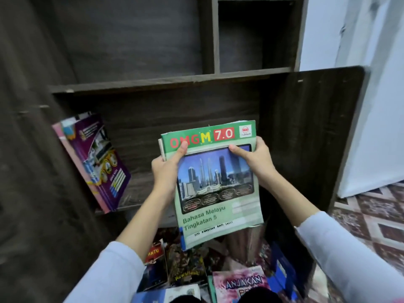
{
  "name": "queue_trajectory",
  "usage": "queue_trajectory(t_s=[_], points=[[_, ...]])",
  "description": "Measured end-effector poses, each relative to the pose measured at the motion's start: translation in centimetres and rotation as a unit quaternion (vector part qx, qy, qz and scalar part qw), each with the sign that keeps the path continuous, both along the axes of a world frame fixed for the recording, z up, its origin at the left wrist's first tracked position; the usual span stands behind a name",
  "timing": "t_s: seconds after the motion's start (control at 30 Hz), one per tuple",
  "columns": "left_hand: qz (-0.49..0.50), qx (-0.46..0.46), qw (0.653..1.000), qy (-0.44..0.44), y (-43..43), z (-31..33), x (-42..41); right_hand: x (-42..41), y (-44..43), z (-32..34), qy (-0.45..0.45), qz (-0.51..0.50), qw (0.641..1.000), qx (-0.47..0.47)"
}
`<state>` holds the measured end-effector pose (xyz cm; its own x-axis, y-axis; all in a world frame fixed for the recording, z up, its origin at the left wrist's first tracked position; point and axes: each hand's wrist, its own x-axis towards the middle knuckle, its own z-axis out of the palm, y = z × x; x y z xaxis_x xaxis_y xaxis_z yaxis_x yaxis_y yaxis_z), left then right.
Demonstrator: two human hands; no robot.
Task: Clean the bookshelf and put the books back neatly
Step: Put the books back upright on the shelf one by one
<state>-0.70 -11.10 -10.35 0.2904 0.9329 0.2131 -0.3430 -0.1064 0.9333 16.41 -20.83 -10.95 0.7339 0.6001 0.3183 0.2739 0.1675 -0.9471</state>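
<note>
Before the lower compartment of the dark wooden bookshelf [153,85]: green Bahasa Melayu workbook [218,193] held up in both hands, cover toward the wearer, with what looks like another thin book behind it. Left hand [165,171] grips the left edge, thumb pressed on the cover, fingers curled behind. Right hand [256,162] clamps the right edge likewise. Both grips sit near the top end. Long axis runs from the wearer toward the shelf back, top edge leading. Purple books [98,162] lean at the compartment's left end, well apart, on the left hand's side. Judgement: workbook goes upright beside them. More loose books [240,283] lie on the floor below.
</note>
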Motion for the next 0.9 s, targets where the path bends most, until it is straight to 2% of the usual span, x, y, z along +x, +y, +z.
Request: queue_trajectory(t_s=[0.07,0.13,0.23,0.33,0.4,0.47,0.53,0.63,0.77,0.9], points=[[0.026,-0.014,1.0,-0.004,-0.1,0.1,-0.3,-1.3,0.5,-0.5,-0.161,-0.096,0.977,-0.104],[0.07,-0.033,0.997,0.0,0.1,0.1,-0.2,-3.5,0.3,-1.4,-0.239,-0.132,0.957,-0.098],[0.15,-0.072,0.986,0.012,0.9,0.2,0.0,-8.3,-0.7,-4.0,-0.26,-0.048,0.962,-0.062],[0.212,-0.118,0.97,0.001,1.2,1.0,0.4,-12.8,-0.8,-7.0,-0.305,0.029,0.937,-0.169],[0.225,-0.136,0.965,-0.012,0.9,1.7,0.6,-14.6,-0.2,-8.5,-0.388,-0.036,0.894,-0.222],[0.227,-0.151,0.962,-0.033,0.8,2.1,0.8,-15.0,1.0,-9.1,-0.429,-0.115,0.865,-0.233],[0.223,-0.165,0.96,-0.042,0.9,2.4,0.6,-14.6,2.0,-9.2,-0.442,-0.156,0.86,-0.203],[0.21,-0.161,0.964,-0.026,1.5,2.7,0.6,-13.7,2.9,-8.8,-0.471,-0.167,0.852,-0.155],[0.158,-0.102,0.982,0.021,2.6,3.8,1.2,-12.7,2.9,-7.1,-0.442,-0.109,0.877,-0.152],[0.034,0.032,0.989,0.141,2.3,4.7,1.7,-10.3,3.2,-5.6,-0.255,-0.022,0.96,-0.112]])
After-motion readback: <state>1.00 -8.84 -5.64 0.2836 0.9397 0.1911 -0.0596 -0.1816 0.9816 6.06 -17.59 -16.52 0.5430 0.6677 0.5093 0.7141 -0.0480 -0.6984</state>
